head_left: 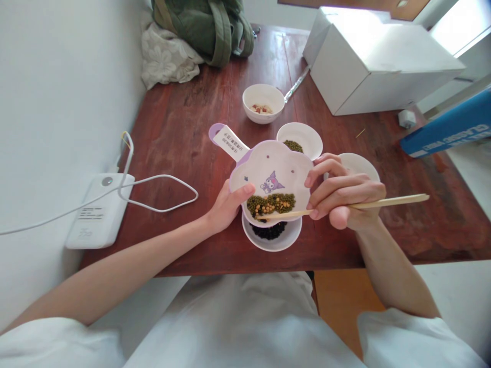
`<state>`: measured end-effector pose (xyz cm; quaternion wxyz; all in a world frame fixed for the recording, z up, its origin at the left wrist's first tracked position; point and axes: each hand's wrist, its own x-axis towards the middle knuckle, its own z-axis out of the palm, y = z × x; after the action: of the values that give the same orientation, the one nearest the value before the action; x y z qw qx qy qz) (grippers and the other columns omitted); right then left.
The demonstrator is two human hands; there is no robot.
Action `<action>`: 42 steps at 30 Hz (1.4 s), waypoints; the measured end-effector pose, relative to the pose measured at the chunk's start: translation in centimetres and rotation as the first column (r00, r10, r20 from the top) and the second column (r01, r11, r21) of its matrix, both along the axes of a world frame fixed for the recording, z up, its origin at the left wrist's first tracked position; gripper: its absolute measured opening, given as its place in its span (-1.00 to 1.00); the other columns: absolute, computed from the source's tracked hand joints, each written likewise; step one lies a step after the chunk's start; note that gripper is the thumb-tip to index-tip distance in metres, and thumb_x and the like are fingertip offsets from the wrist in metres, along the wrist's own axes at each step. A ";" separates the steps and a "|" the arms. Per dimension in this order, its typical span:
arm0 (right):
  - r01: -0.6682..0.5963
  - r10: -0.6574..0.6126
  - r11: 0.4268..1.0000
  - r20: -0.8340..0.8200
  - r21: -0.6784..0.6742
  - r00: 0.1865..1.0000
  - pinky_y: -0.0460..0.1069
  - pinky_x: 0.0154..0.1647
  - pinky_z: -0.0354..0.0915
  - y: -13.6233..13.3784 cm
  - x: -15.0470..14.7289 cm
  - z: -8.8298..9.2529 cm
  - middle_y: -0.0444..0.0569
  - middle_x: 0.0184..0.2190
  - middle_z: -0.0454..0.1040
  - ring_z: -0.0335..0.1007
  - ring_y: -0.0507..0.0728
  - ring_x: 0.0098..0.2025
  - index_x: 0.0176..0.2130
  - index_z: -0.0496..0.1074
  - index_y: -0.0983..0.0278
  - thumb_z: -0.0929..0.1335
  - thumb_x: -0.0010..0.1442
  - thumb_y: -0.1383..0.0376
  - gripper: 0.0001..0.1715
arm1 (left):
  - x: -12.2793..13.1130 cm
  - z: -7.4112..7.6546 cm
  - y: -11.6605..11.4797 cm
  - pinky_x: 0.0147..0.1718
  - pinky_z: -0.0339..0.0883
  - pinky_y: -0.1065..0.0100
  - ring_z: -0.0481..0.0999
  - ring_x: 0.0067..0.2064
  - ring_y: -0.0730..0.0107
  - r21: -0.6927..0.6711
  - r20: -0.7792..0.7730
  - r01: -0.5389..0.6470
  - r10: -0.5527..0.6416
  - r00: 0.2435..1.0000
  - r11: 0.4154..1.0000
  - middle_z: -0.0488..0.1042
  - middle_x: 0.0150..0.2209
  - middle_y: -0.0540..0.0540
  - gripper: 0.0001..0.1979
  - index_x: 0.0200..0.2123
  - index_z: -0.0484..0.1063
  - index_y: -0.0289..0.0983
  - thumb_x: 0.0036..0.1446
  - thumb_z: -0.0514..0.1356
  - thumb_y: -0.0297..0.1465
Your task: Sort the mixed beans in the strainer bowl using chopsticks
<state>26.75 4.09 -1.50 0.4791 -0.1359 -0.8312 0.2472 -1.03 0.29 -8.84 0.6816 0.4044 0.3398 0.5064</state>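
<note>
My left hand (227, 207) grips the left rim of a white and purple flower-shaped dish (278, 156), thumb over the edge. The dish is tilted toward me. Green beans (255, 203) and some yellow beans (271, 207) have gathered along its near side. Closed around pale wooden chopsticks (399, 201), my right hand (343, 194) is at the dish's right edge. The chopstick tips reach in among the beans. Beneath the dish's near edge stands a white bowl (292, 241) holding black beans (267, 231); the dish hides its far part.
Beyond the dish stand a bowl (312, 135) with green beans and another bowl (263, 94) with reddish and pale pieces. My right hand partly covers a third bowl (360, 163). A power bank (100, 212) with cable, backpack (218, 30), white box (345, 71) and blue package (448, 122) surround them.
</note>
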 end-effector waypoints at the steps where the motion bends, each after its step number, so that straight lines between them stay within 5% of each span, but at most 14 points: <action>1: 0.001 -0.001 1.000 -0.003 0.006 1.000 0.25 0.33 0.40 -0.1 -0.1 0.0 -0.21 -0.53 0.73 0.73 0.19 -0.21 -0.39 0.75 0.06 0.51 0.57 -0.14 -0.44 | 0.0 0.0 0.0 0.45 0.58 -0.26 0.79 0.31 -0.41 0.003 0.003 0.002 -0.002 1.000 1.000 0.86 0.17 -0.29 -0.20 0.19 0.79 -0.23 0.18 0.56 0.29; 26: 0.033 -0.046 0.991 -0.098 -0.132 0.994 0.33 0.19 0.49 0.8 0.5 -1.2 -0.15 -0.63 0.65 0.67 0.26 -0.34 -0.47 0.77 0.00 0.51 0.54 -0.22 -0.36 | -0.1 -0.3 0.0 0.46 0.57 -0.27 0.80 0.29 -0.41 0.000 -0.035 -0.002 0.002 0.999 1.000 0.87 0.15 -0.28 -0.21 0.15 0.80 -0.24 0.19 0.54 0.30; 42: 0.112 -0.148 0.970 -0.159 -0.217 0.976 0.35 0.20 0.56 0.9 0.3 -2.7 -0.12 -0.67 0.55 0.60 0.26 -0.37 -0.54 0.73 0.00 0.54 0.45 -0.30 -0.31 | 0.9 1.2 0.1 0.46 0.60 -0.27 0.72 0.43 -0.45 0.029 0.043 -0.058 0.056 0.997 0.998 0.85 0.22 -0.30 -0.10 0.43 0.65 -0.18 0.20 0.59 0.20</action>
<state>27.10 5.00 -4.17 0.5481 -0.2172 -0.7454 0.3112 -0.17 0.43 -7.60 0.6677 0.3940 0.3290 0.5391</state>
